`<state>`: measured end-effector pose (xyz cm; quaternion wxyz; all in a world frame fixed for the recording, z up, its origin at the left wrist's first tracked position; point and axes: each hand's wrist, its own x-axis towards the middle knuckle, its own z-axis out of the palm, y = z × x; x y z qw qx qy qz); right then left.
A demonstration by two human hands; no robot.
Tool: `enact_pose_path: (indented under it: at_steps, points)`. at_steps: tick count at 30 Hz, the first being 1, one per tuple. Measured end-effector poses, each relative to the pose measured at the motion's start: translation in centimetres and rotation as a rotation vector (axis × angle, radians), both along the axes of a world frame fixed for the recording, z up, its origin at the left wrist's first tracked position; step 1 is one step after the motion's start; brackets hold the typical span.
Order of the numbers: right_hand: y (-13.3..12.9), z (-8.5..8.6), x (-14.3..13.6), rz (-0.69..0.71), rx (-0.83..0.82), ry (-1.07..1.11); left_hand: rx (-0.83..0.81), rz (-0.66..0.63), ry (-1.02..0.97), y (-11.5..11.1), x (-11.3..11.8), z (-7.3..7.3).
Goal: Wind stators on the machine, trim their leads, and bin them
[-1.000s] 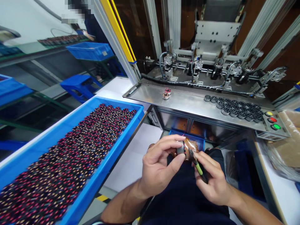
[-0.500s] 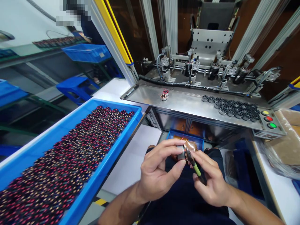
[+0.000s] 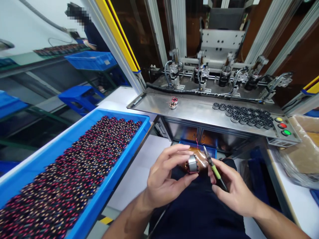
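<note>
Between the thumb and fingers of my left hand [image 3: 167, 177] is a motor stator [image 3: 192, 164], a short cylinder with a silvery side and dark, toothed ends. My right hand [image 3: 233, 186] grips a pair of cutting pliers [image 3: 213, 167] with green and black handles. The pliers' jaws point up and away, a little to the right of the stator and apart from it. Below and beyond both hands, a blue bin [image 3: 212, 152] under the bench holds brown, shiny wrapped material. A thin red wire [image 3: 197, 141] shows above that bin.
On the left, a long blue tray [image 3: 147, 127] holds many wound stators. Two wound stators [image 3: 173, 103] and several black-and-grey ones [image 3: 251, 116] stand on the machine's metal shelf [image 3: 191, 111]. Coloured buttons [image 3: 282, 125] sit at its right end. A person [image 3: 96, 33] is at the back left.
The pliers have moved right, away from the stator, with my right hand. My left hand has turned the stator so its silvery side shows more.
</note>
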<state>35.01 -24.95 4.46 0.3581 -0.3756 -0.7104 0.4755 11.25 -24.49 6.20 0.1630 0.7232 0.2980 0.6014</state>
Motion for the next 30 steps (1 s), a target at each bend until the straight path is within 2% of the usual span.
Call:
enact_pose_path:
  at_steps: [4,14,22,30]
  points:
    - [-1.1,1.1,0.8,0.055,-0.004,0.031,0.073,0.081,0.098,0.1,-0.1,0.0]
    - [-2.8,3.2,1.8,0.250,-0.204,0.210,0.166,0.265,0.292,0.0,-0.2,0.7]
    - [-2.6,3.4,1.3,0.264,-0.216,0.196,0.202,0.184,0.142,0.1,-0.4,0.2]
    - [-2.5,3.3,1.1,0.258,-0.202,0.217,0.178,0.134,0.099,0.1,-0.3,0.3]
